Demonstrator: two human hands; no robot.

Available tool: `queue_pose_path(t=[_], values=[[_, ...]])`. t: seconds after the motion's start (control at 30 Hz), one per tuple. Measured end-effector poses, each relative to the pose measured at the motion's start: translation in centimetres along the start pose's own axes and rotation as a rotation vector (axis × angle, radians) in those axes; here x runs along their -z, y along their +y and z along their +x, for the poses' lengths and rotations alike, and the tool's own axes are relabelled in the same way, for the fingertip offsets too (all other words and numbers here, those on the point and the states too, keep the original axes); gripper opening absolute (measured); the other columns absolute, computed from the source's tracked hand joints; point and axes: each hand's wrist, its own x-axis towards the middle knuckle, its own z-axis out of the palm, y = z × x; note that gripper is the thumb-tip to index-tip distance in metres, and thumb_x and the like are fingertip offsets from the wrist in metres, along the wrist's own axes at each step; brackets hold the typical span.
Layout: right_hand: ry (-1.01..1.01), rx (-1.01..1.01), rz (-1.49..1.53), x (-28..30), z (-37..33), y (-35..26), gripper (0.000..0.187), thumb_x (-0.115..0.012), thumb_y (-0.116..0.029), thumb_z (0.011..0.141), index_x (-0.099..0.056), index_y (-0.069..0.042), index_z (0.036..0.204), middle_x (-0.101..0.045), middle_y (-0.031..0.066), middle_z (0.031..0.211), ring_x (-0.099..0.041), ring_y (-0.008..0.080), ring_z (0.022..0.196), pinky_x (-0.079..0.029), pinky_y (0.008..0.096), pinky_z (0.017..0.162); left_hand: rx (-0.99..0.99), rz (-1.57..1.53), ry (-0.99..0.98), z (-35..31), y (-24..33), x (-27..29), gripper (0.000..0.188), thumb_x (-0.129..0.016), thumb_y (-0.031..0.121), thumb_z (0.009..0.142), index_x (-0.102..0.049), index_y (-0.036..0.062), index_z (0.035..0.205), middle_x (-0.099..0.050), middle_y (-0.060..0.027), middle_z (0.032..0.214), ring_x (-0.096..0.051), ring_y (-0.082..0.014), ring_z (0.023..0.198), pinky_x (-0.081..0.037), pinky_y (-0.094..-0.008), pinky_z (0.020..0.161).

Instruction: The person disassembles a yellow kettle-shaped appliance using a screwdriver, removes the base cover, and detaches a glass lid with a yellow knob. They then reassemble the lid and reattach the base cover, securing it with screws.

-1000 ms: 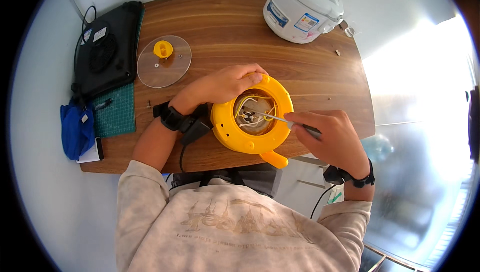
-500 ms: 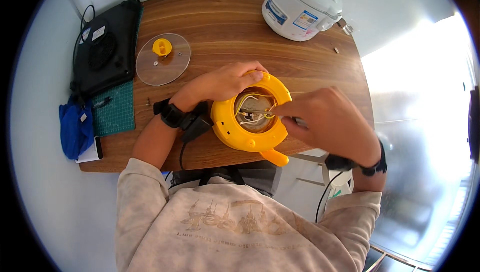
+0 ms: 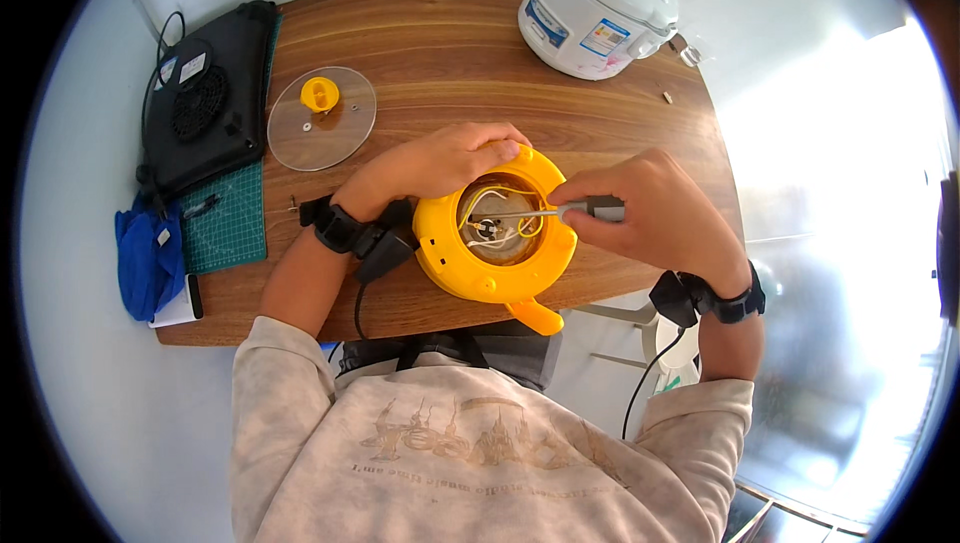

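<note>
A yellow appliance housing lies on the table with its underside opening up, showing a round metal plate and white and yellow wires. Its handle points toward me. My left hand grips the upper left rim, fingers over the edge. In my right hand is a screwdriver with a grey handle, held at the housing's right side. Its metal shaft lies nearly level across the opening, and the tip reaches the left inside of the cavity among the wires.
Toward the upper left, a glass lid with a yellow knob and small parts rests on the wooden table. A black fan-backed device, green mat and blue pouch sit left. A white rice cooker stands far right.
The screwdriver has swung flatter, its shaft now crossing the opening to the left. My right hand has turned, exposing the grey handle. The housing has shifted slightly left.
</note>
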Motion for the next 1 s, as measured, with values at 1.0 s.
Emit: queue_pose_path(t=[1.0], values=[[-0.010, 0.117, -0.088, 0.3, -0.9, 0.2, 0.017, -0.074, -0.020, 0.081, -0.079, -0.018, 0.097, -0.068, 0.0085, 0.070, -0.063, 0.0278, 0.062, -0.050, 0.0394, 0.061, -0.009, 0.037, 0.024, -0.2, 0.4, -0.2, 0.040, -0.038, 0.033, 0.111, -0.056, 0.0042, 0.133, -0.064, -0.0115, 0.125, -0.061, -0.0211, 0.115, -0.048, -0.0294, 0.101]])
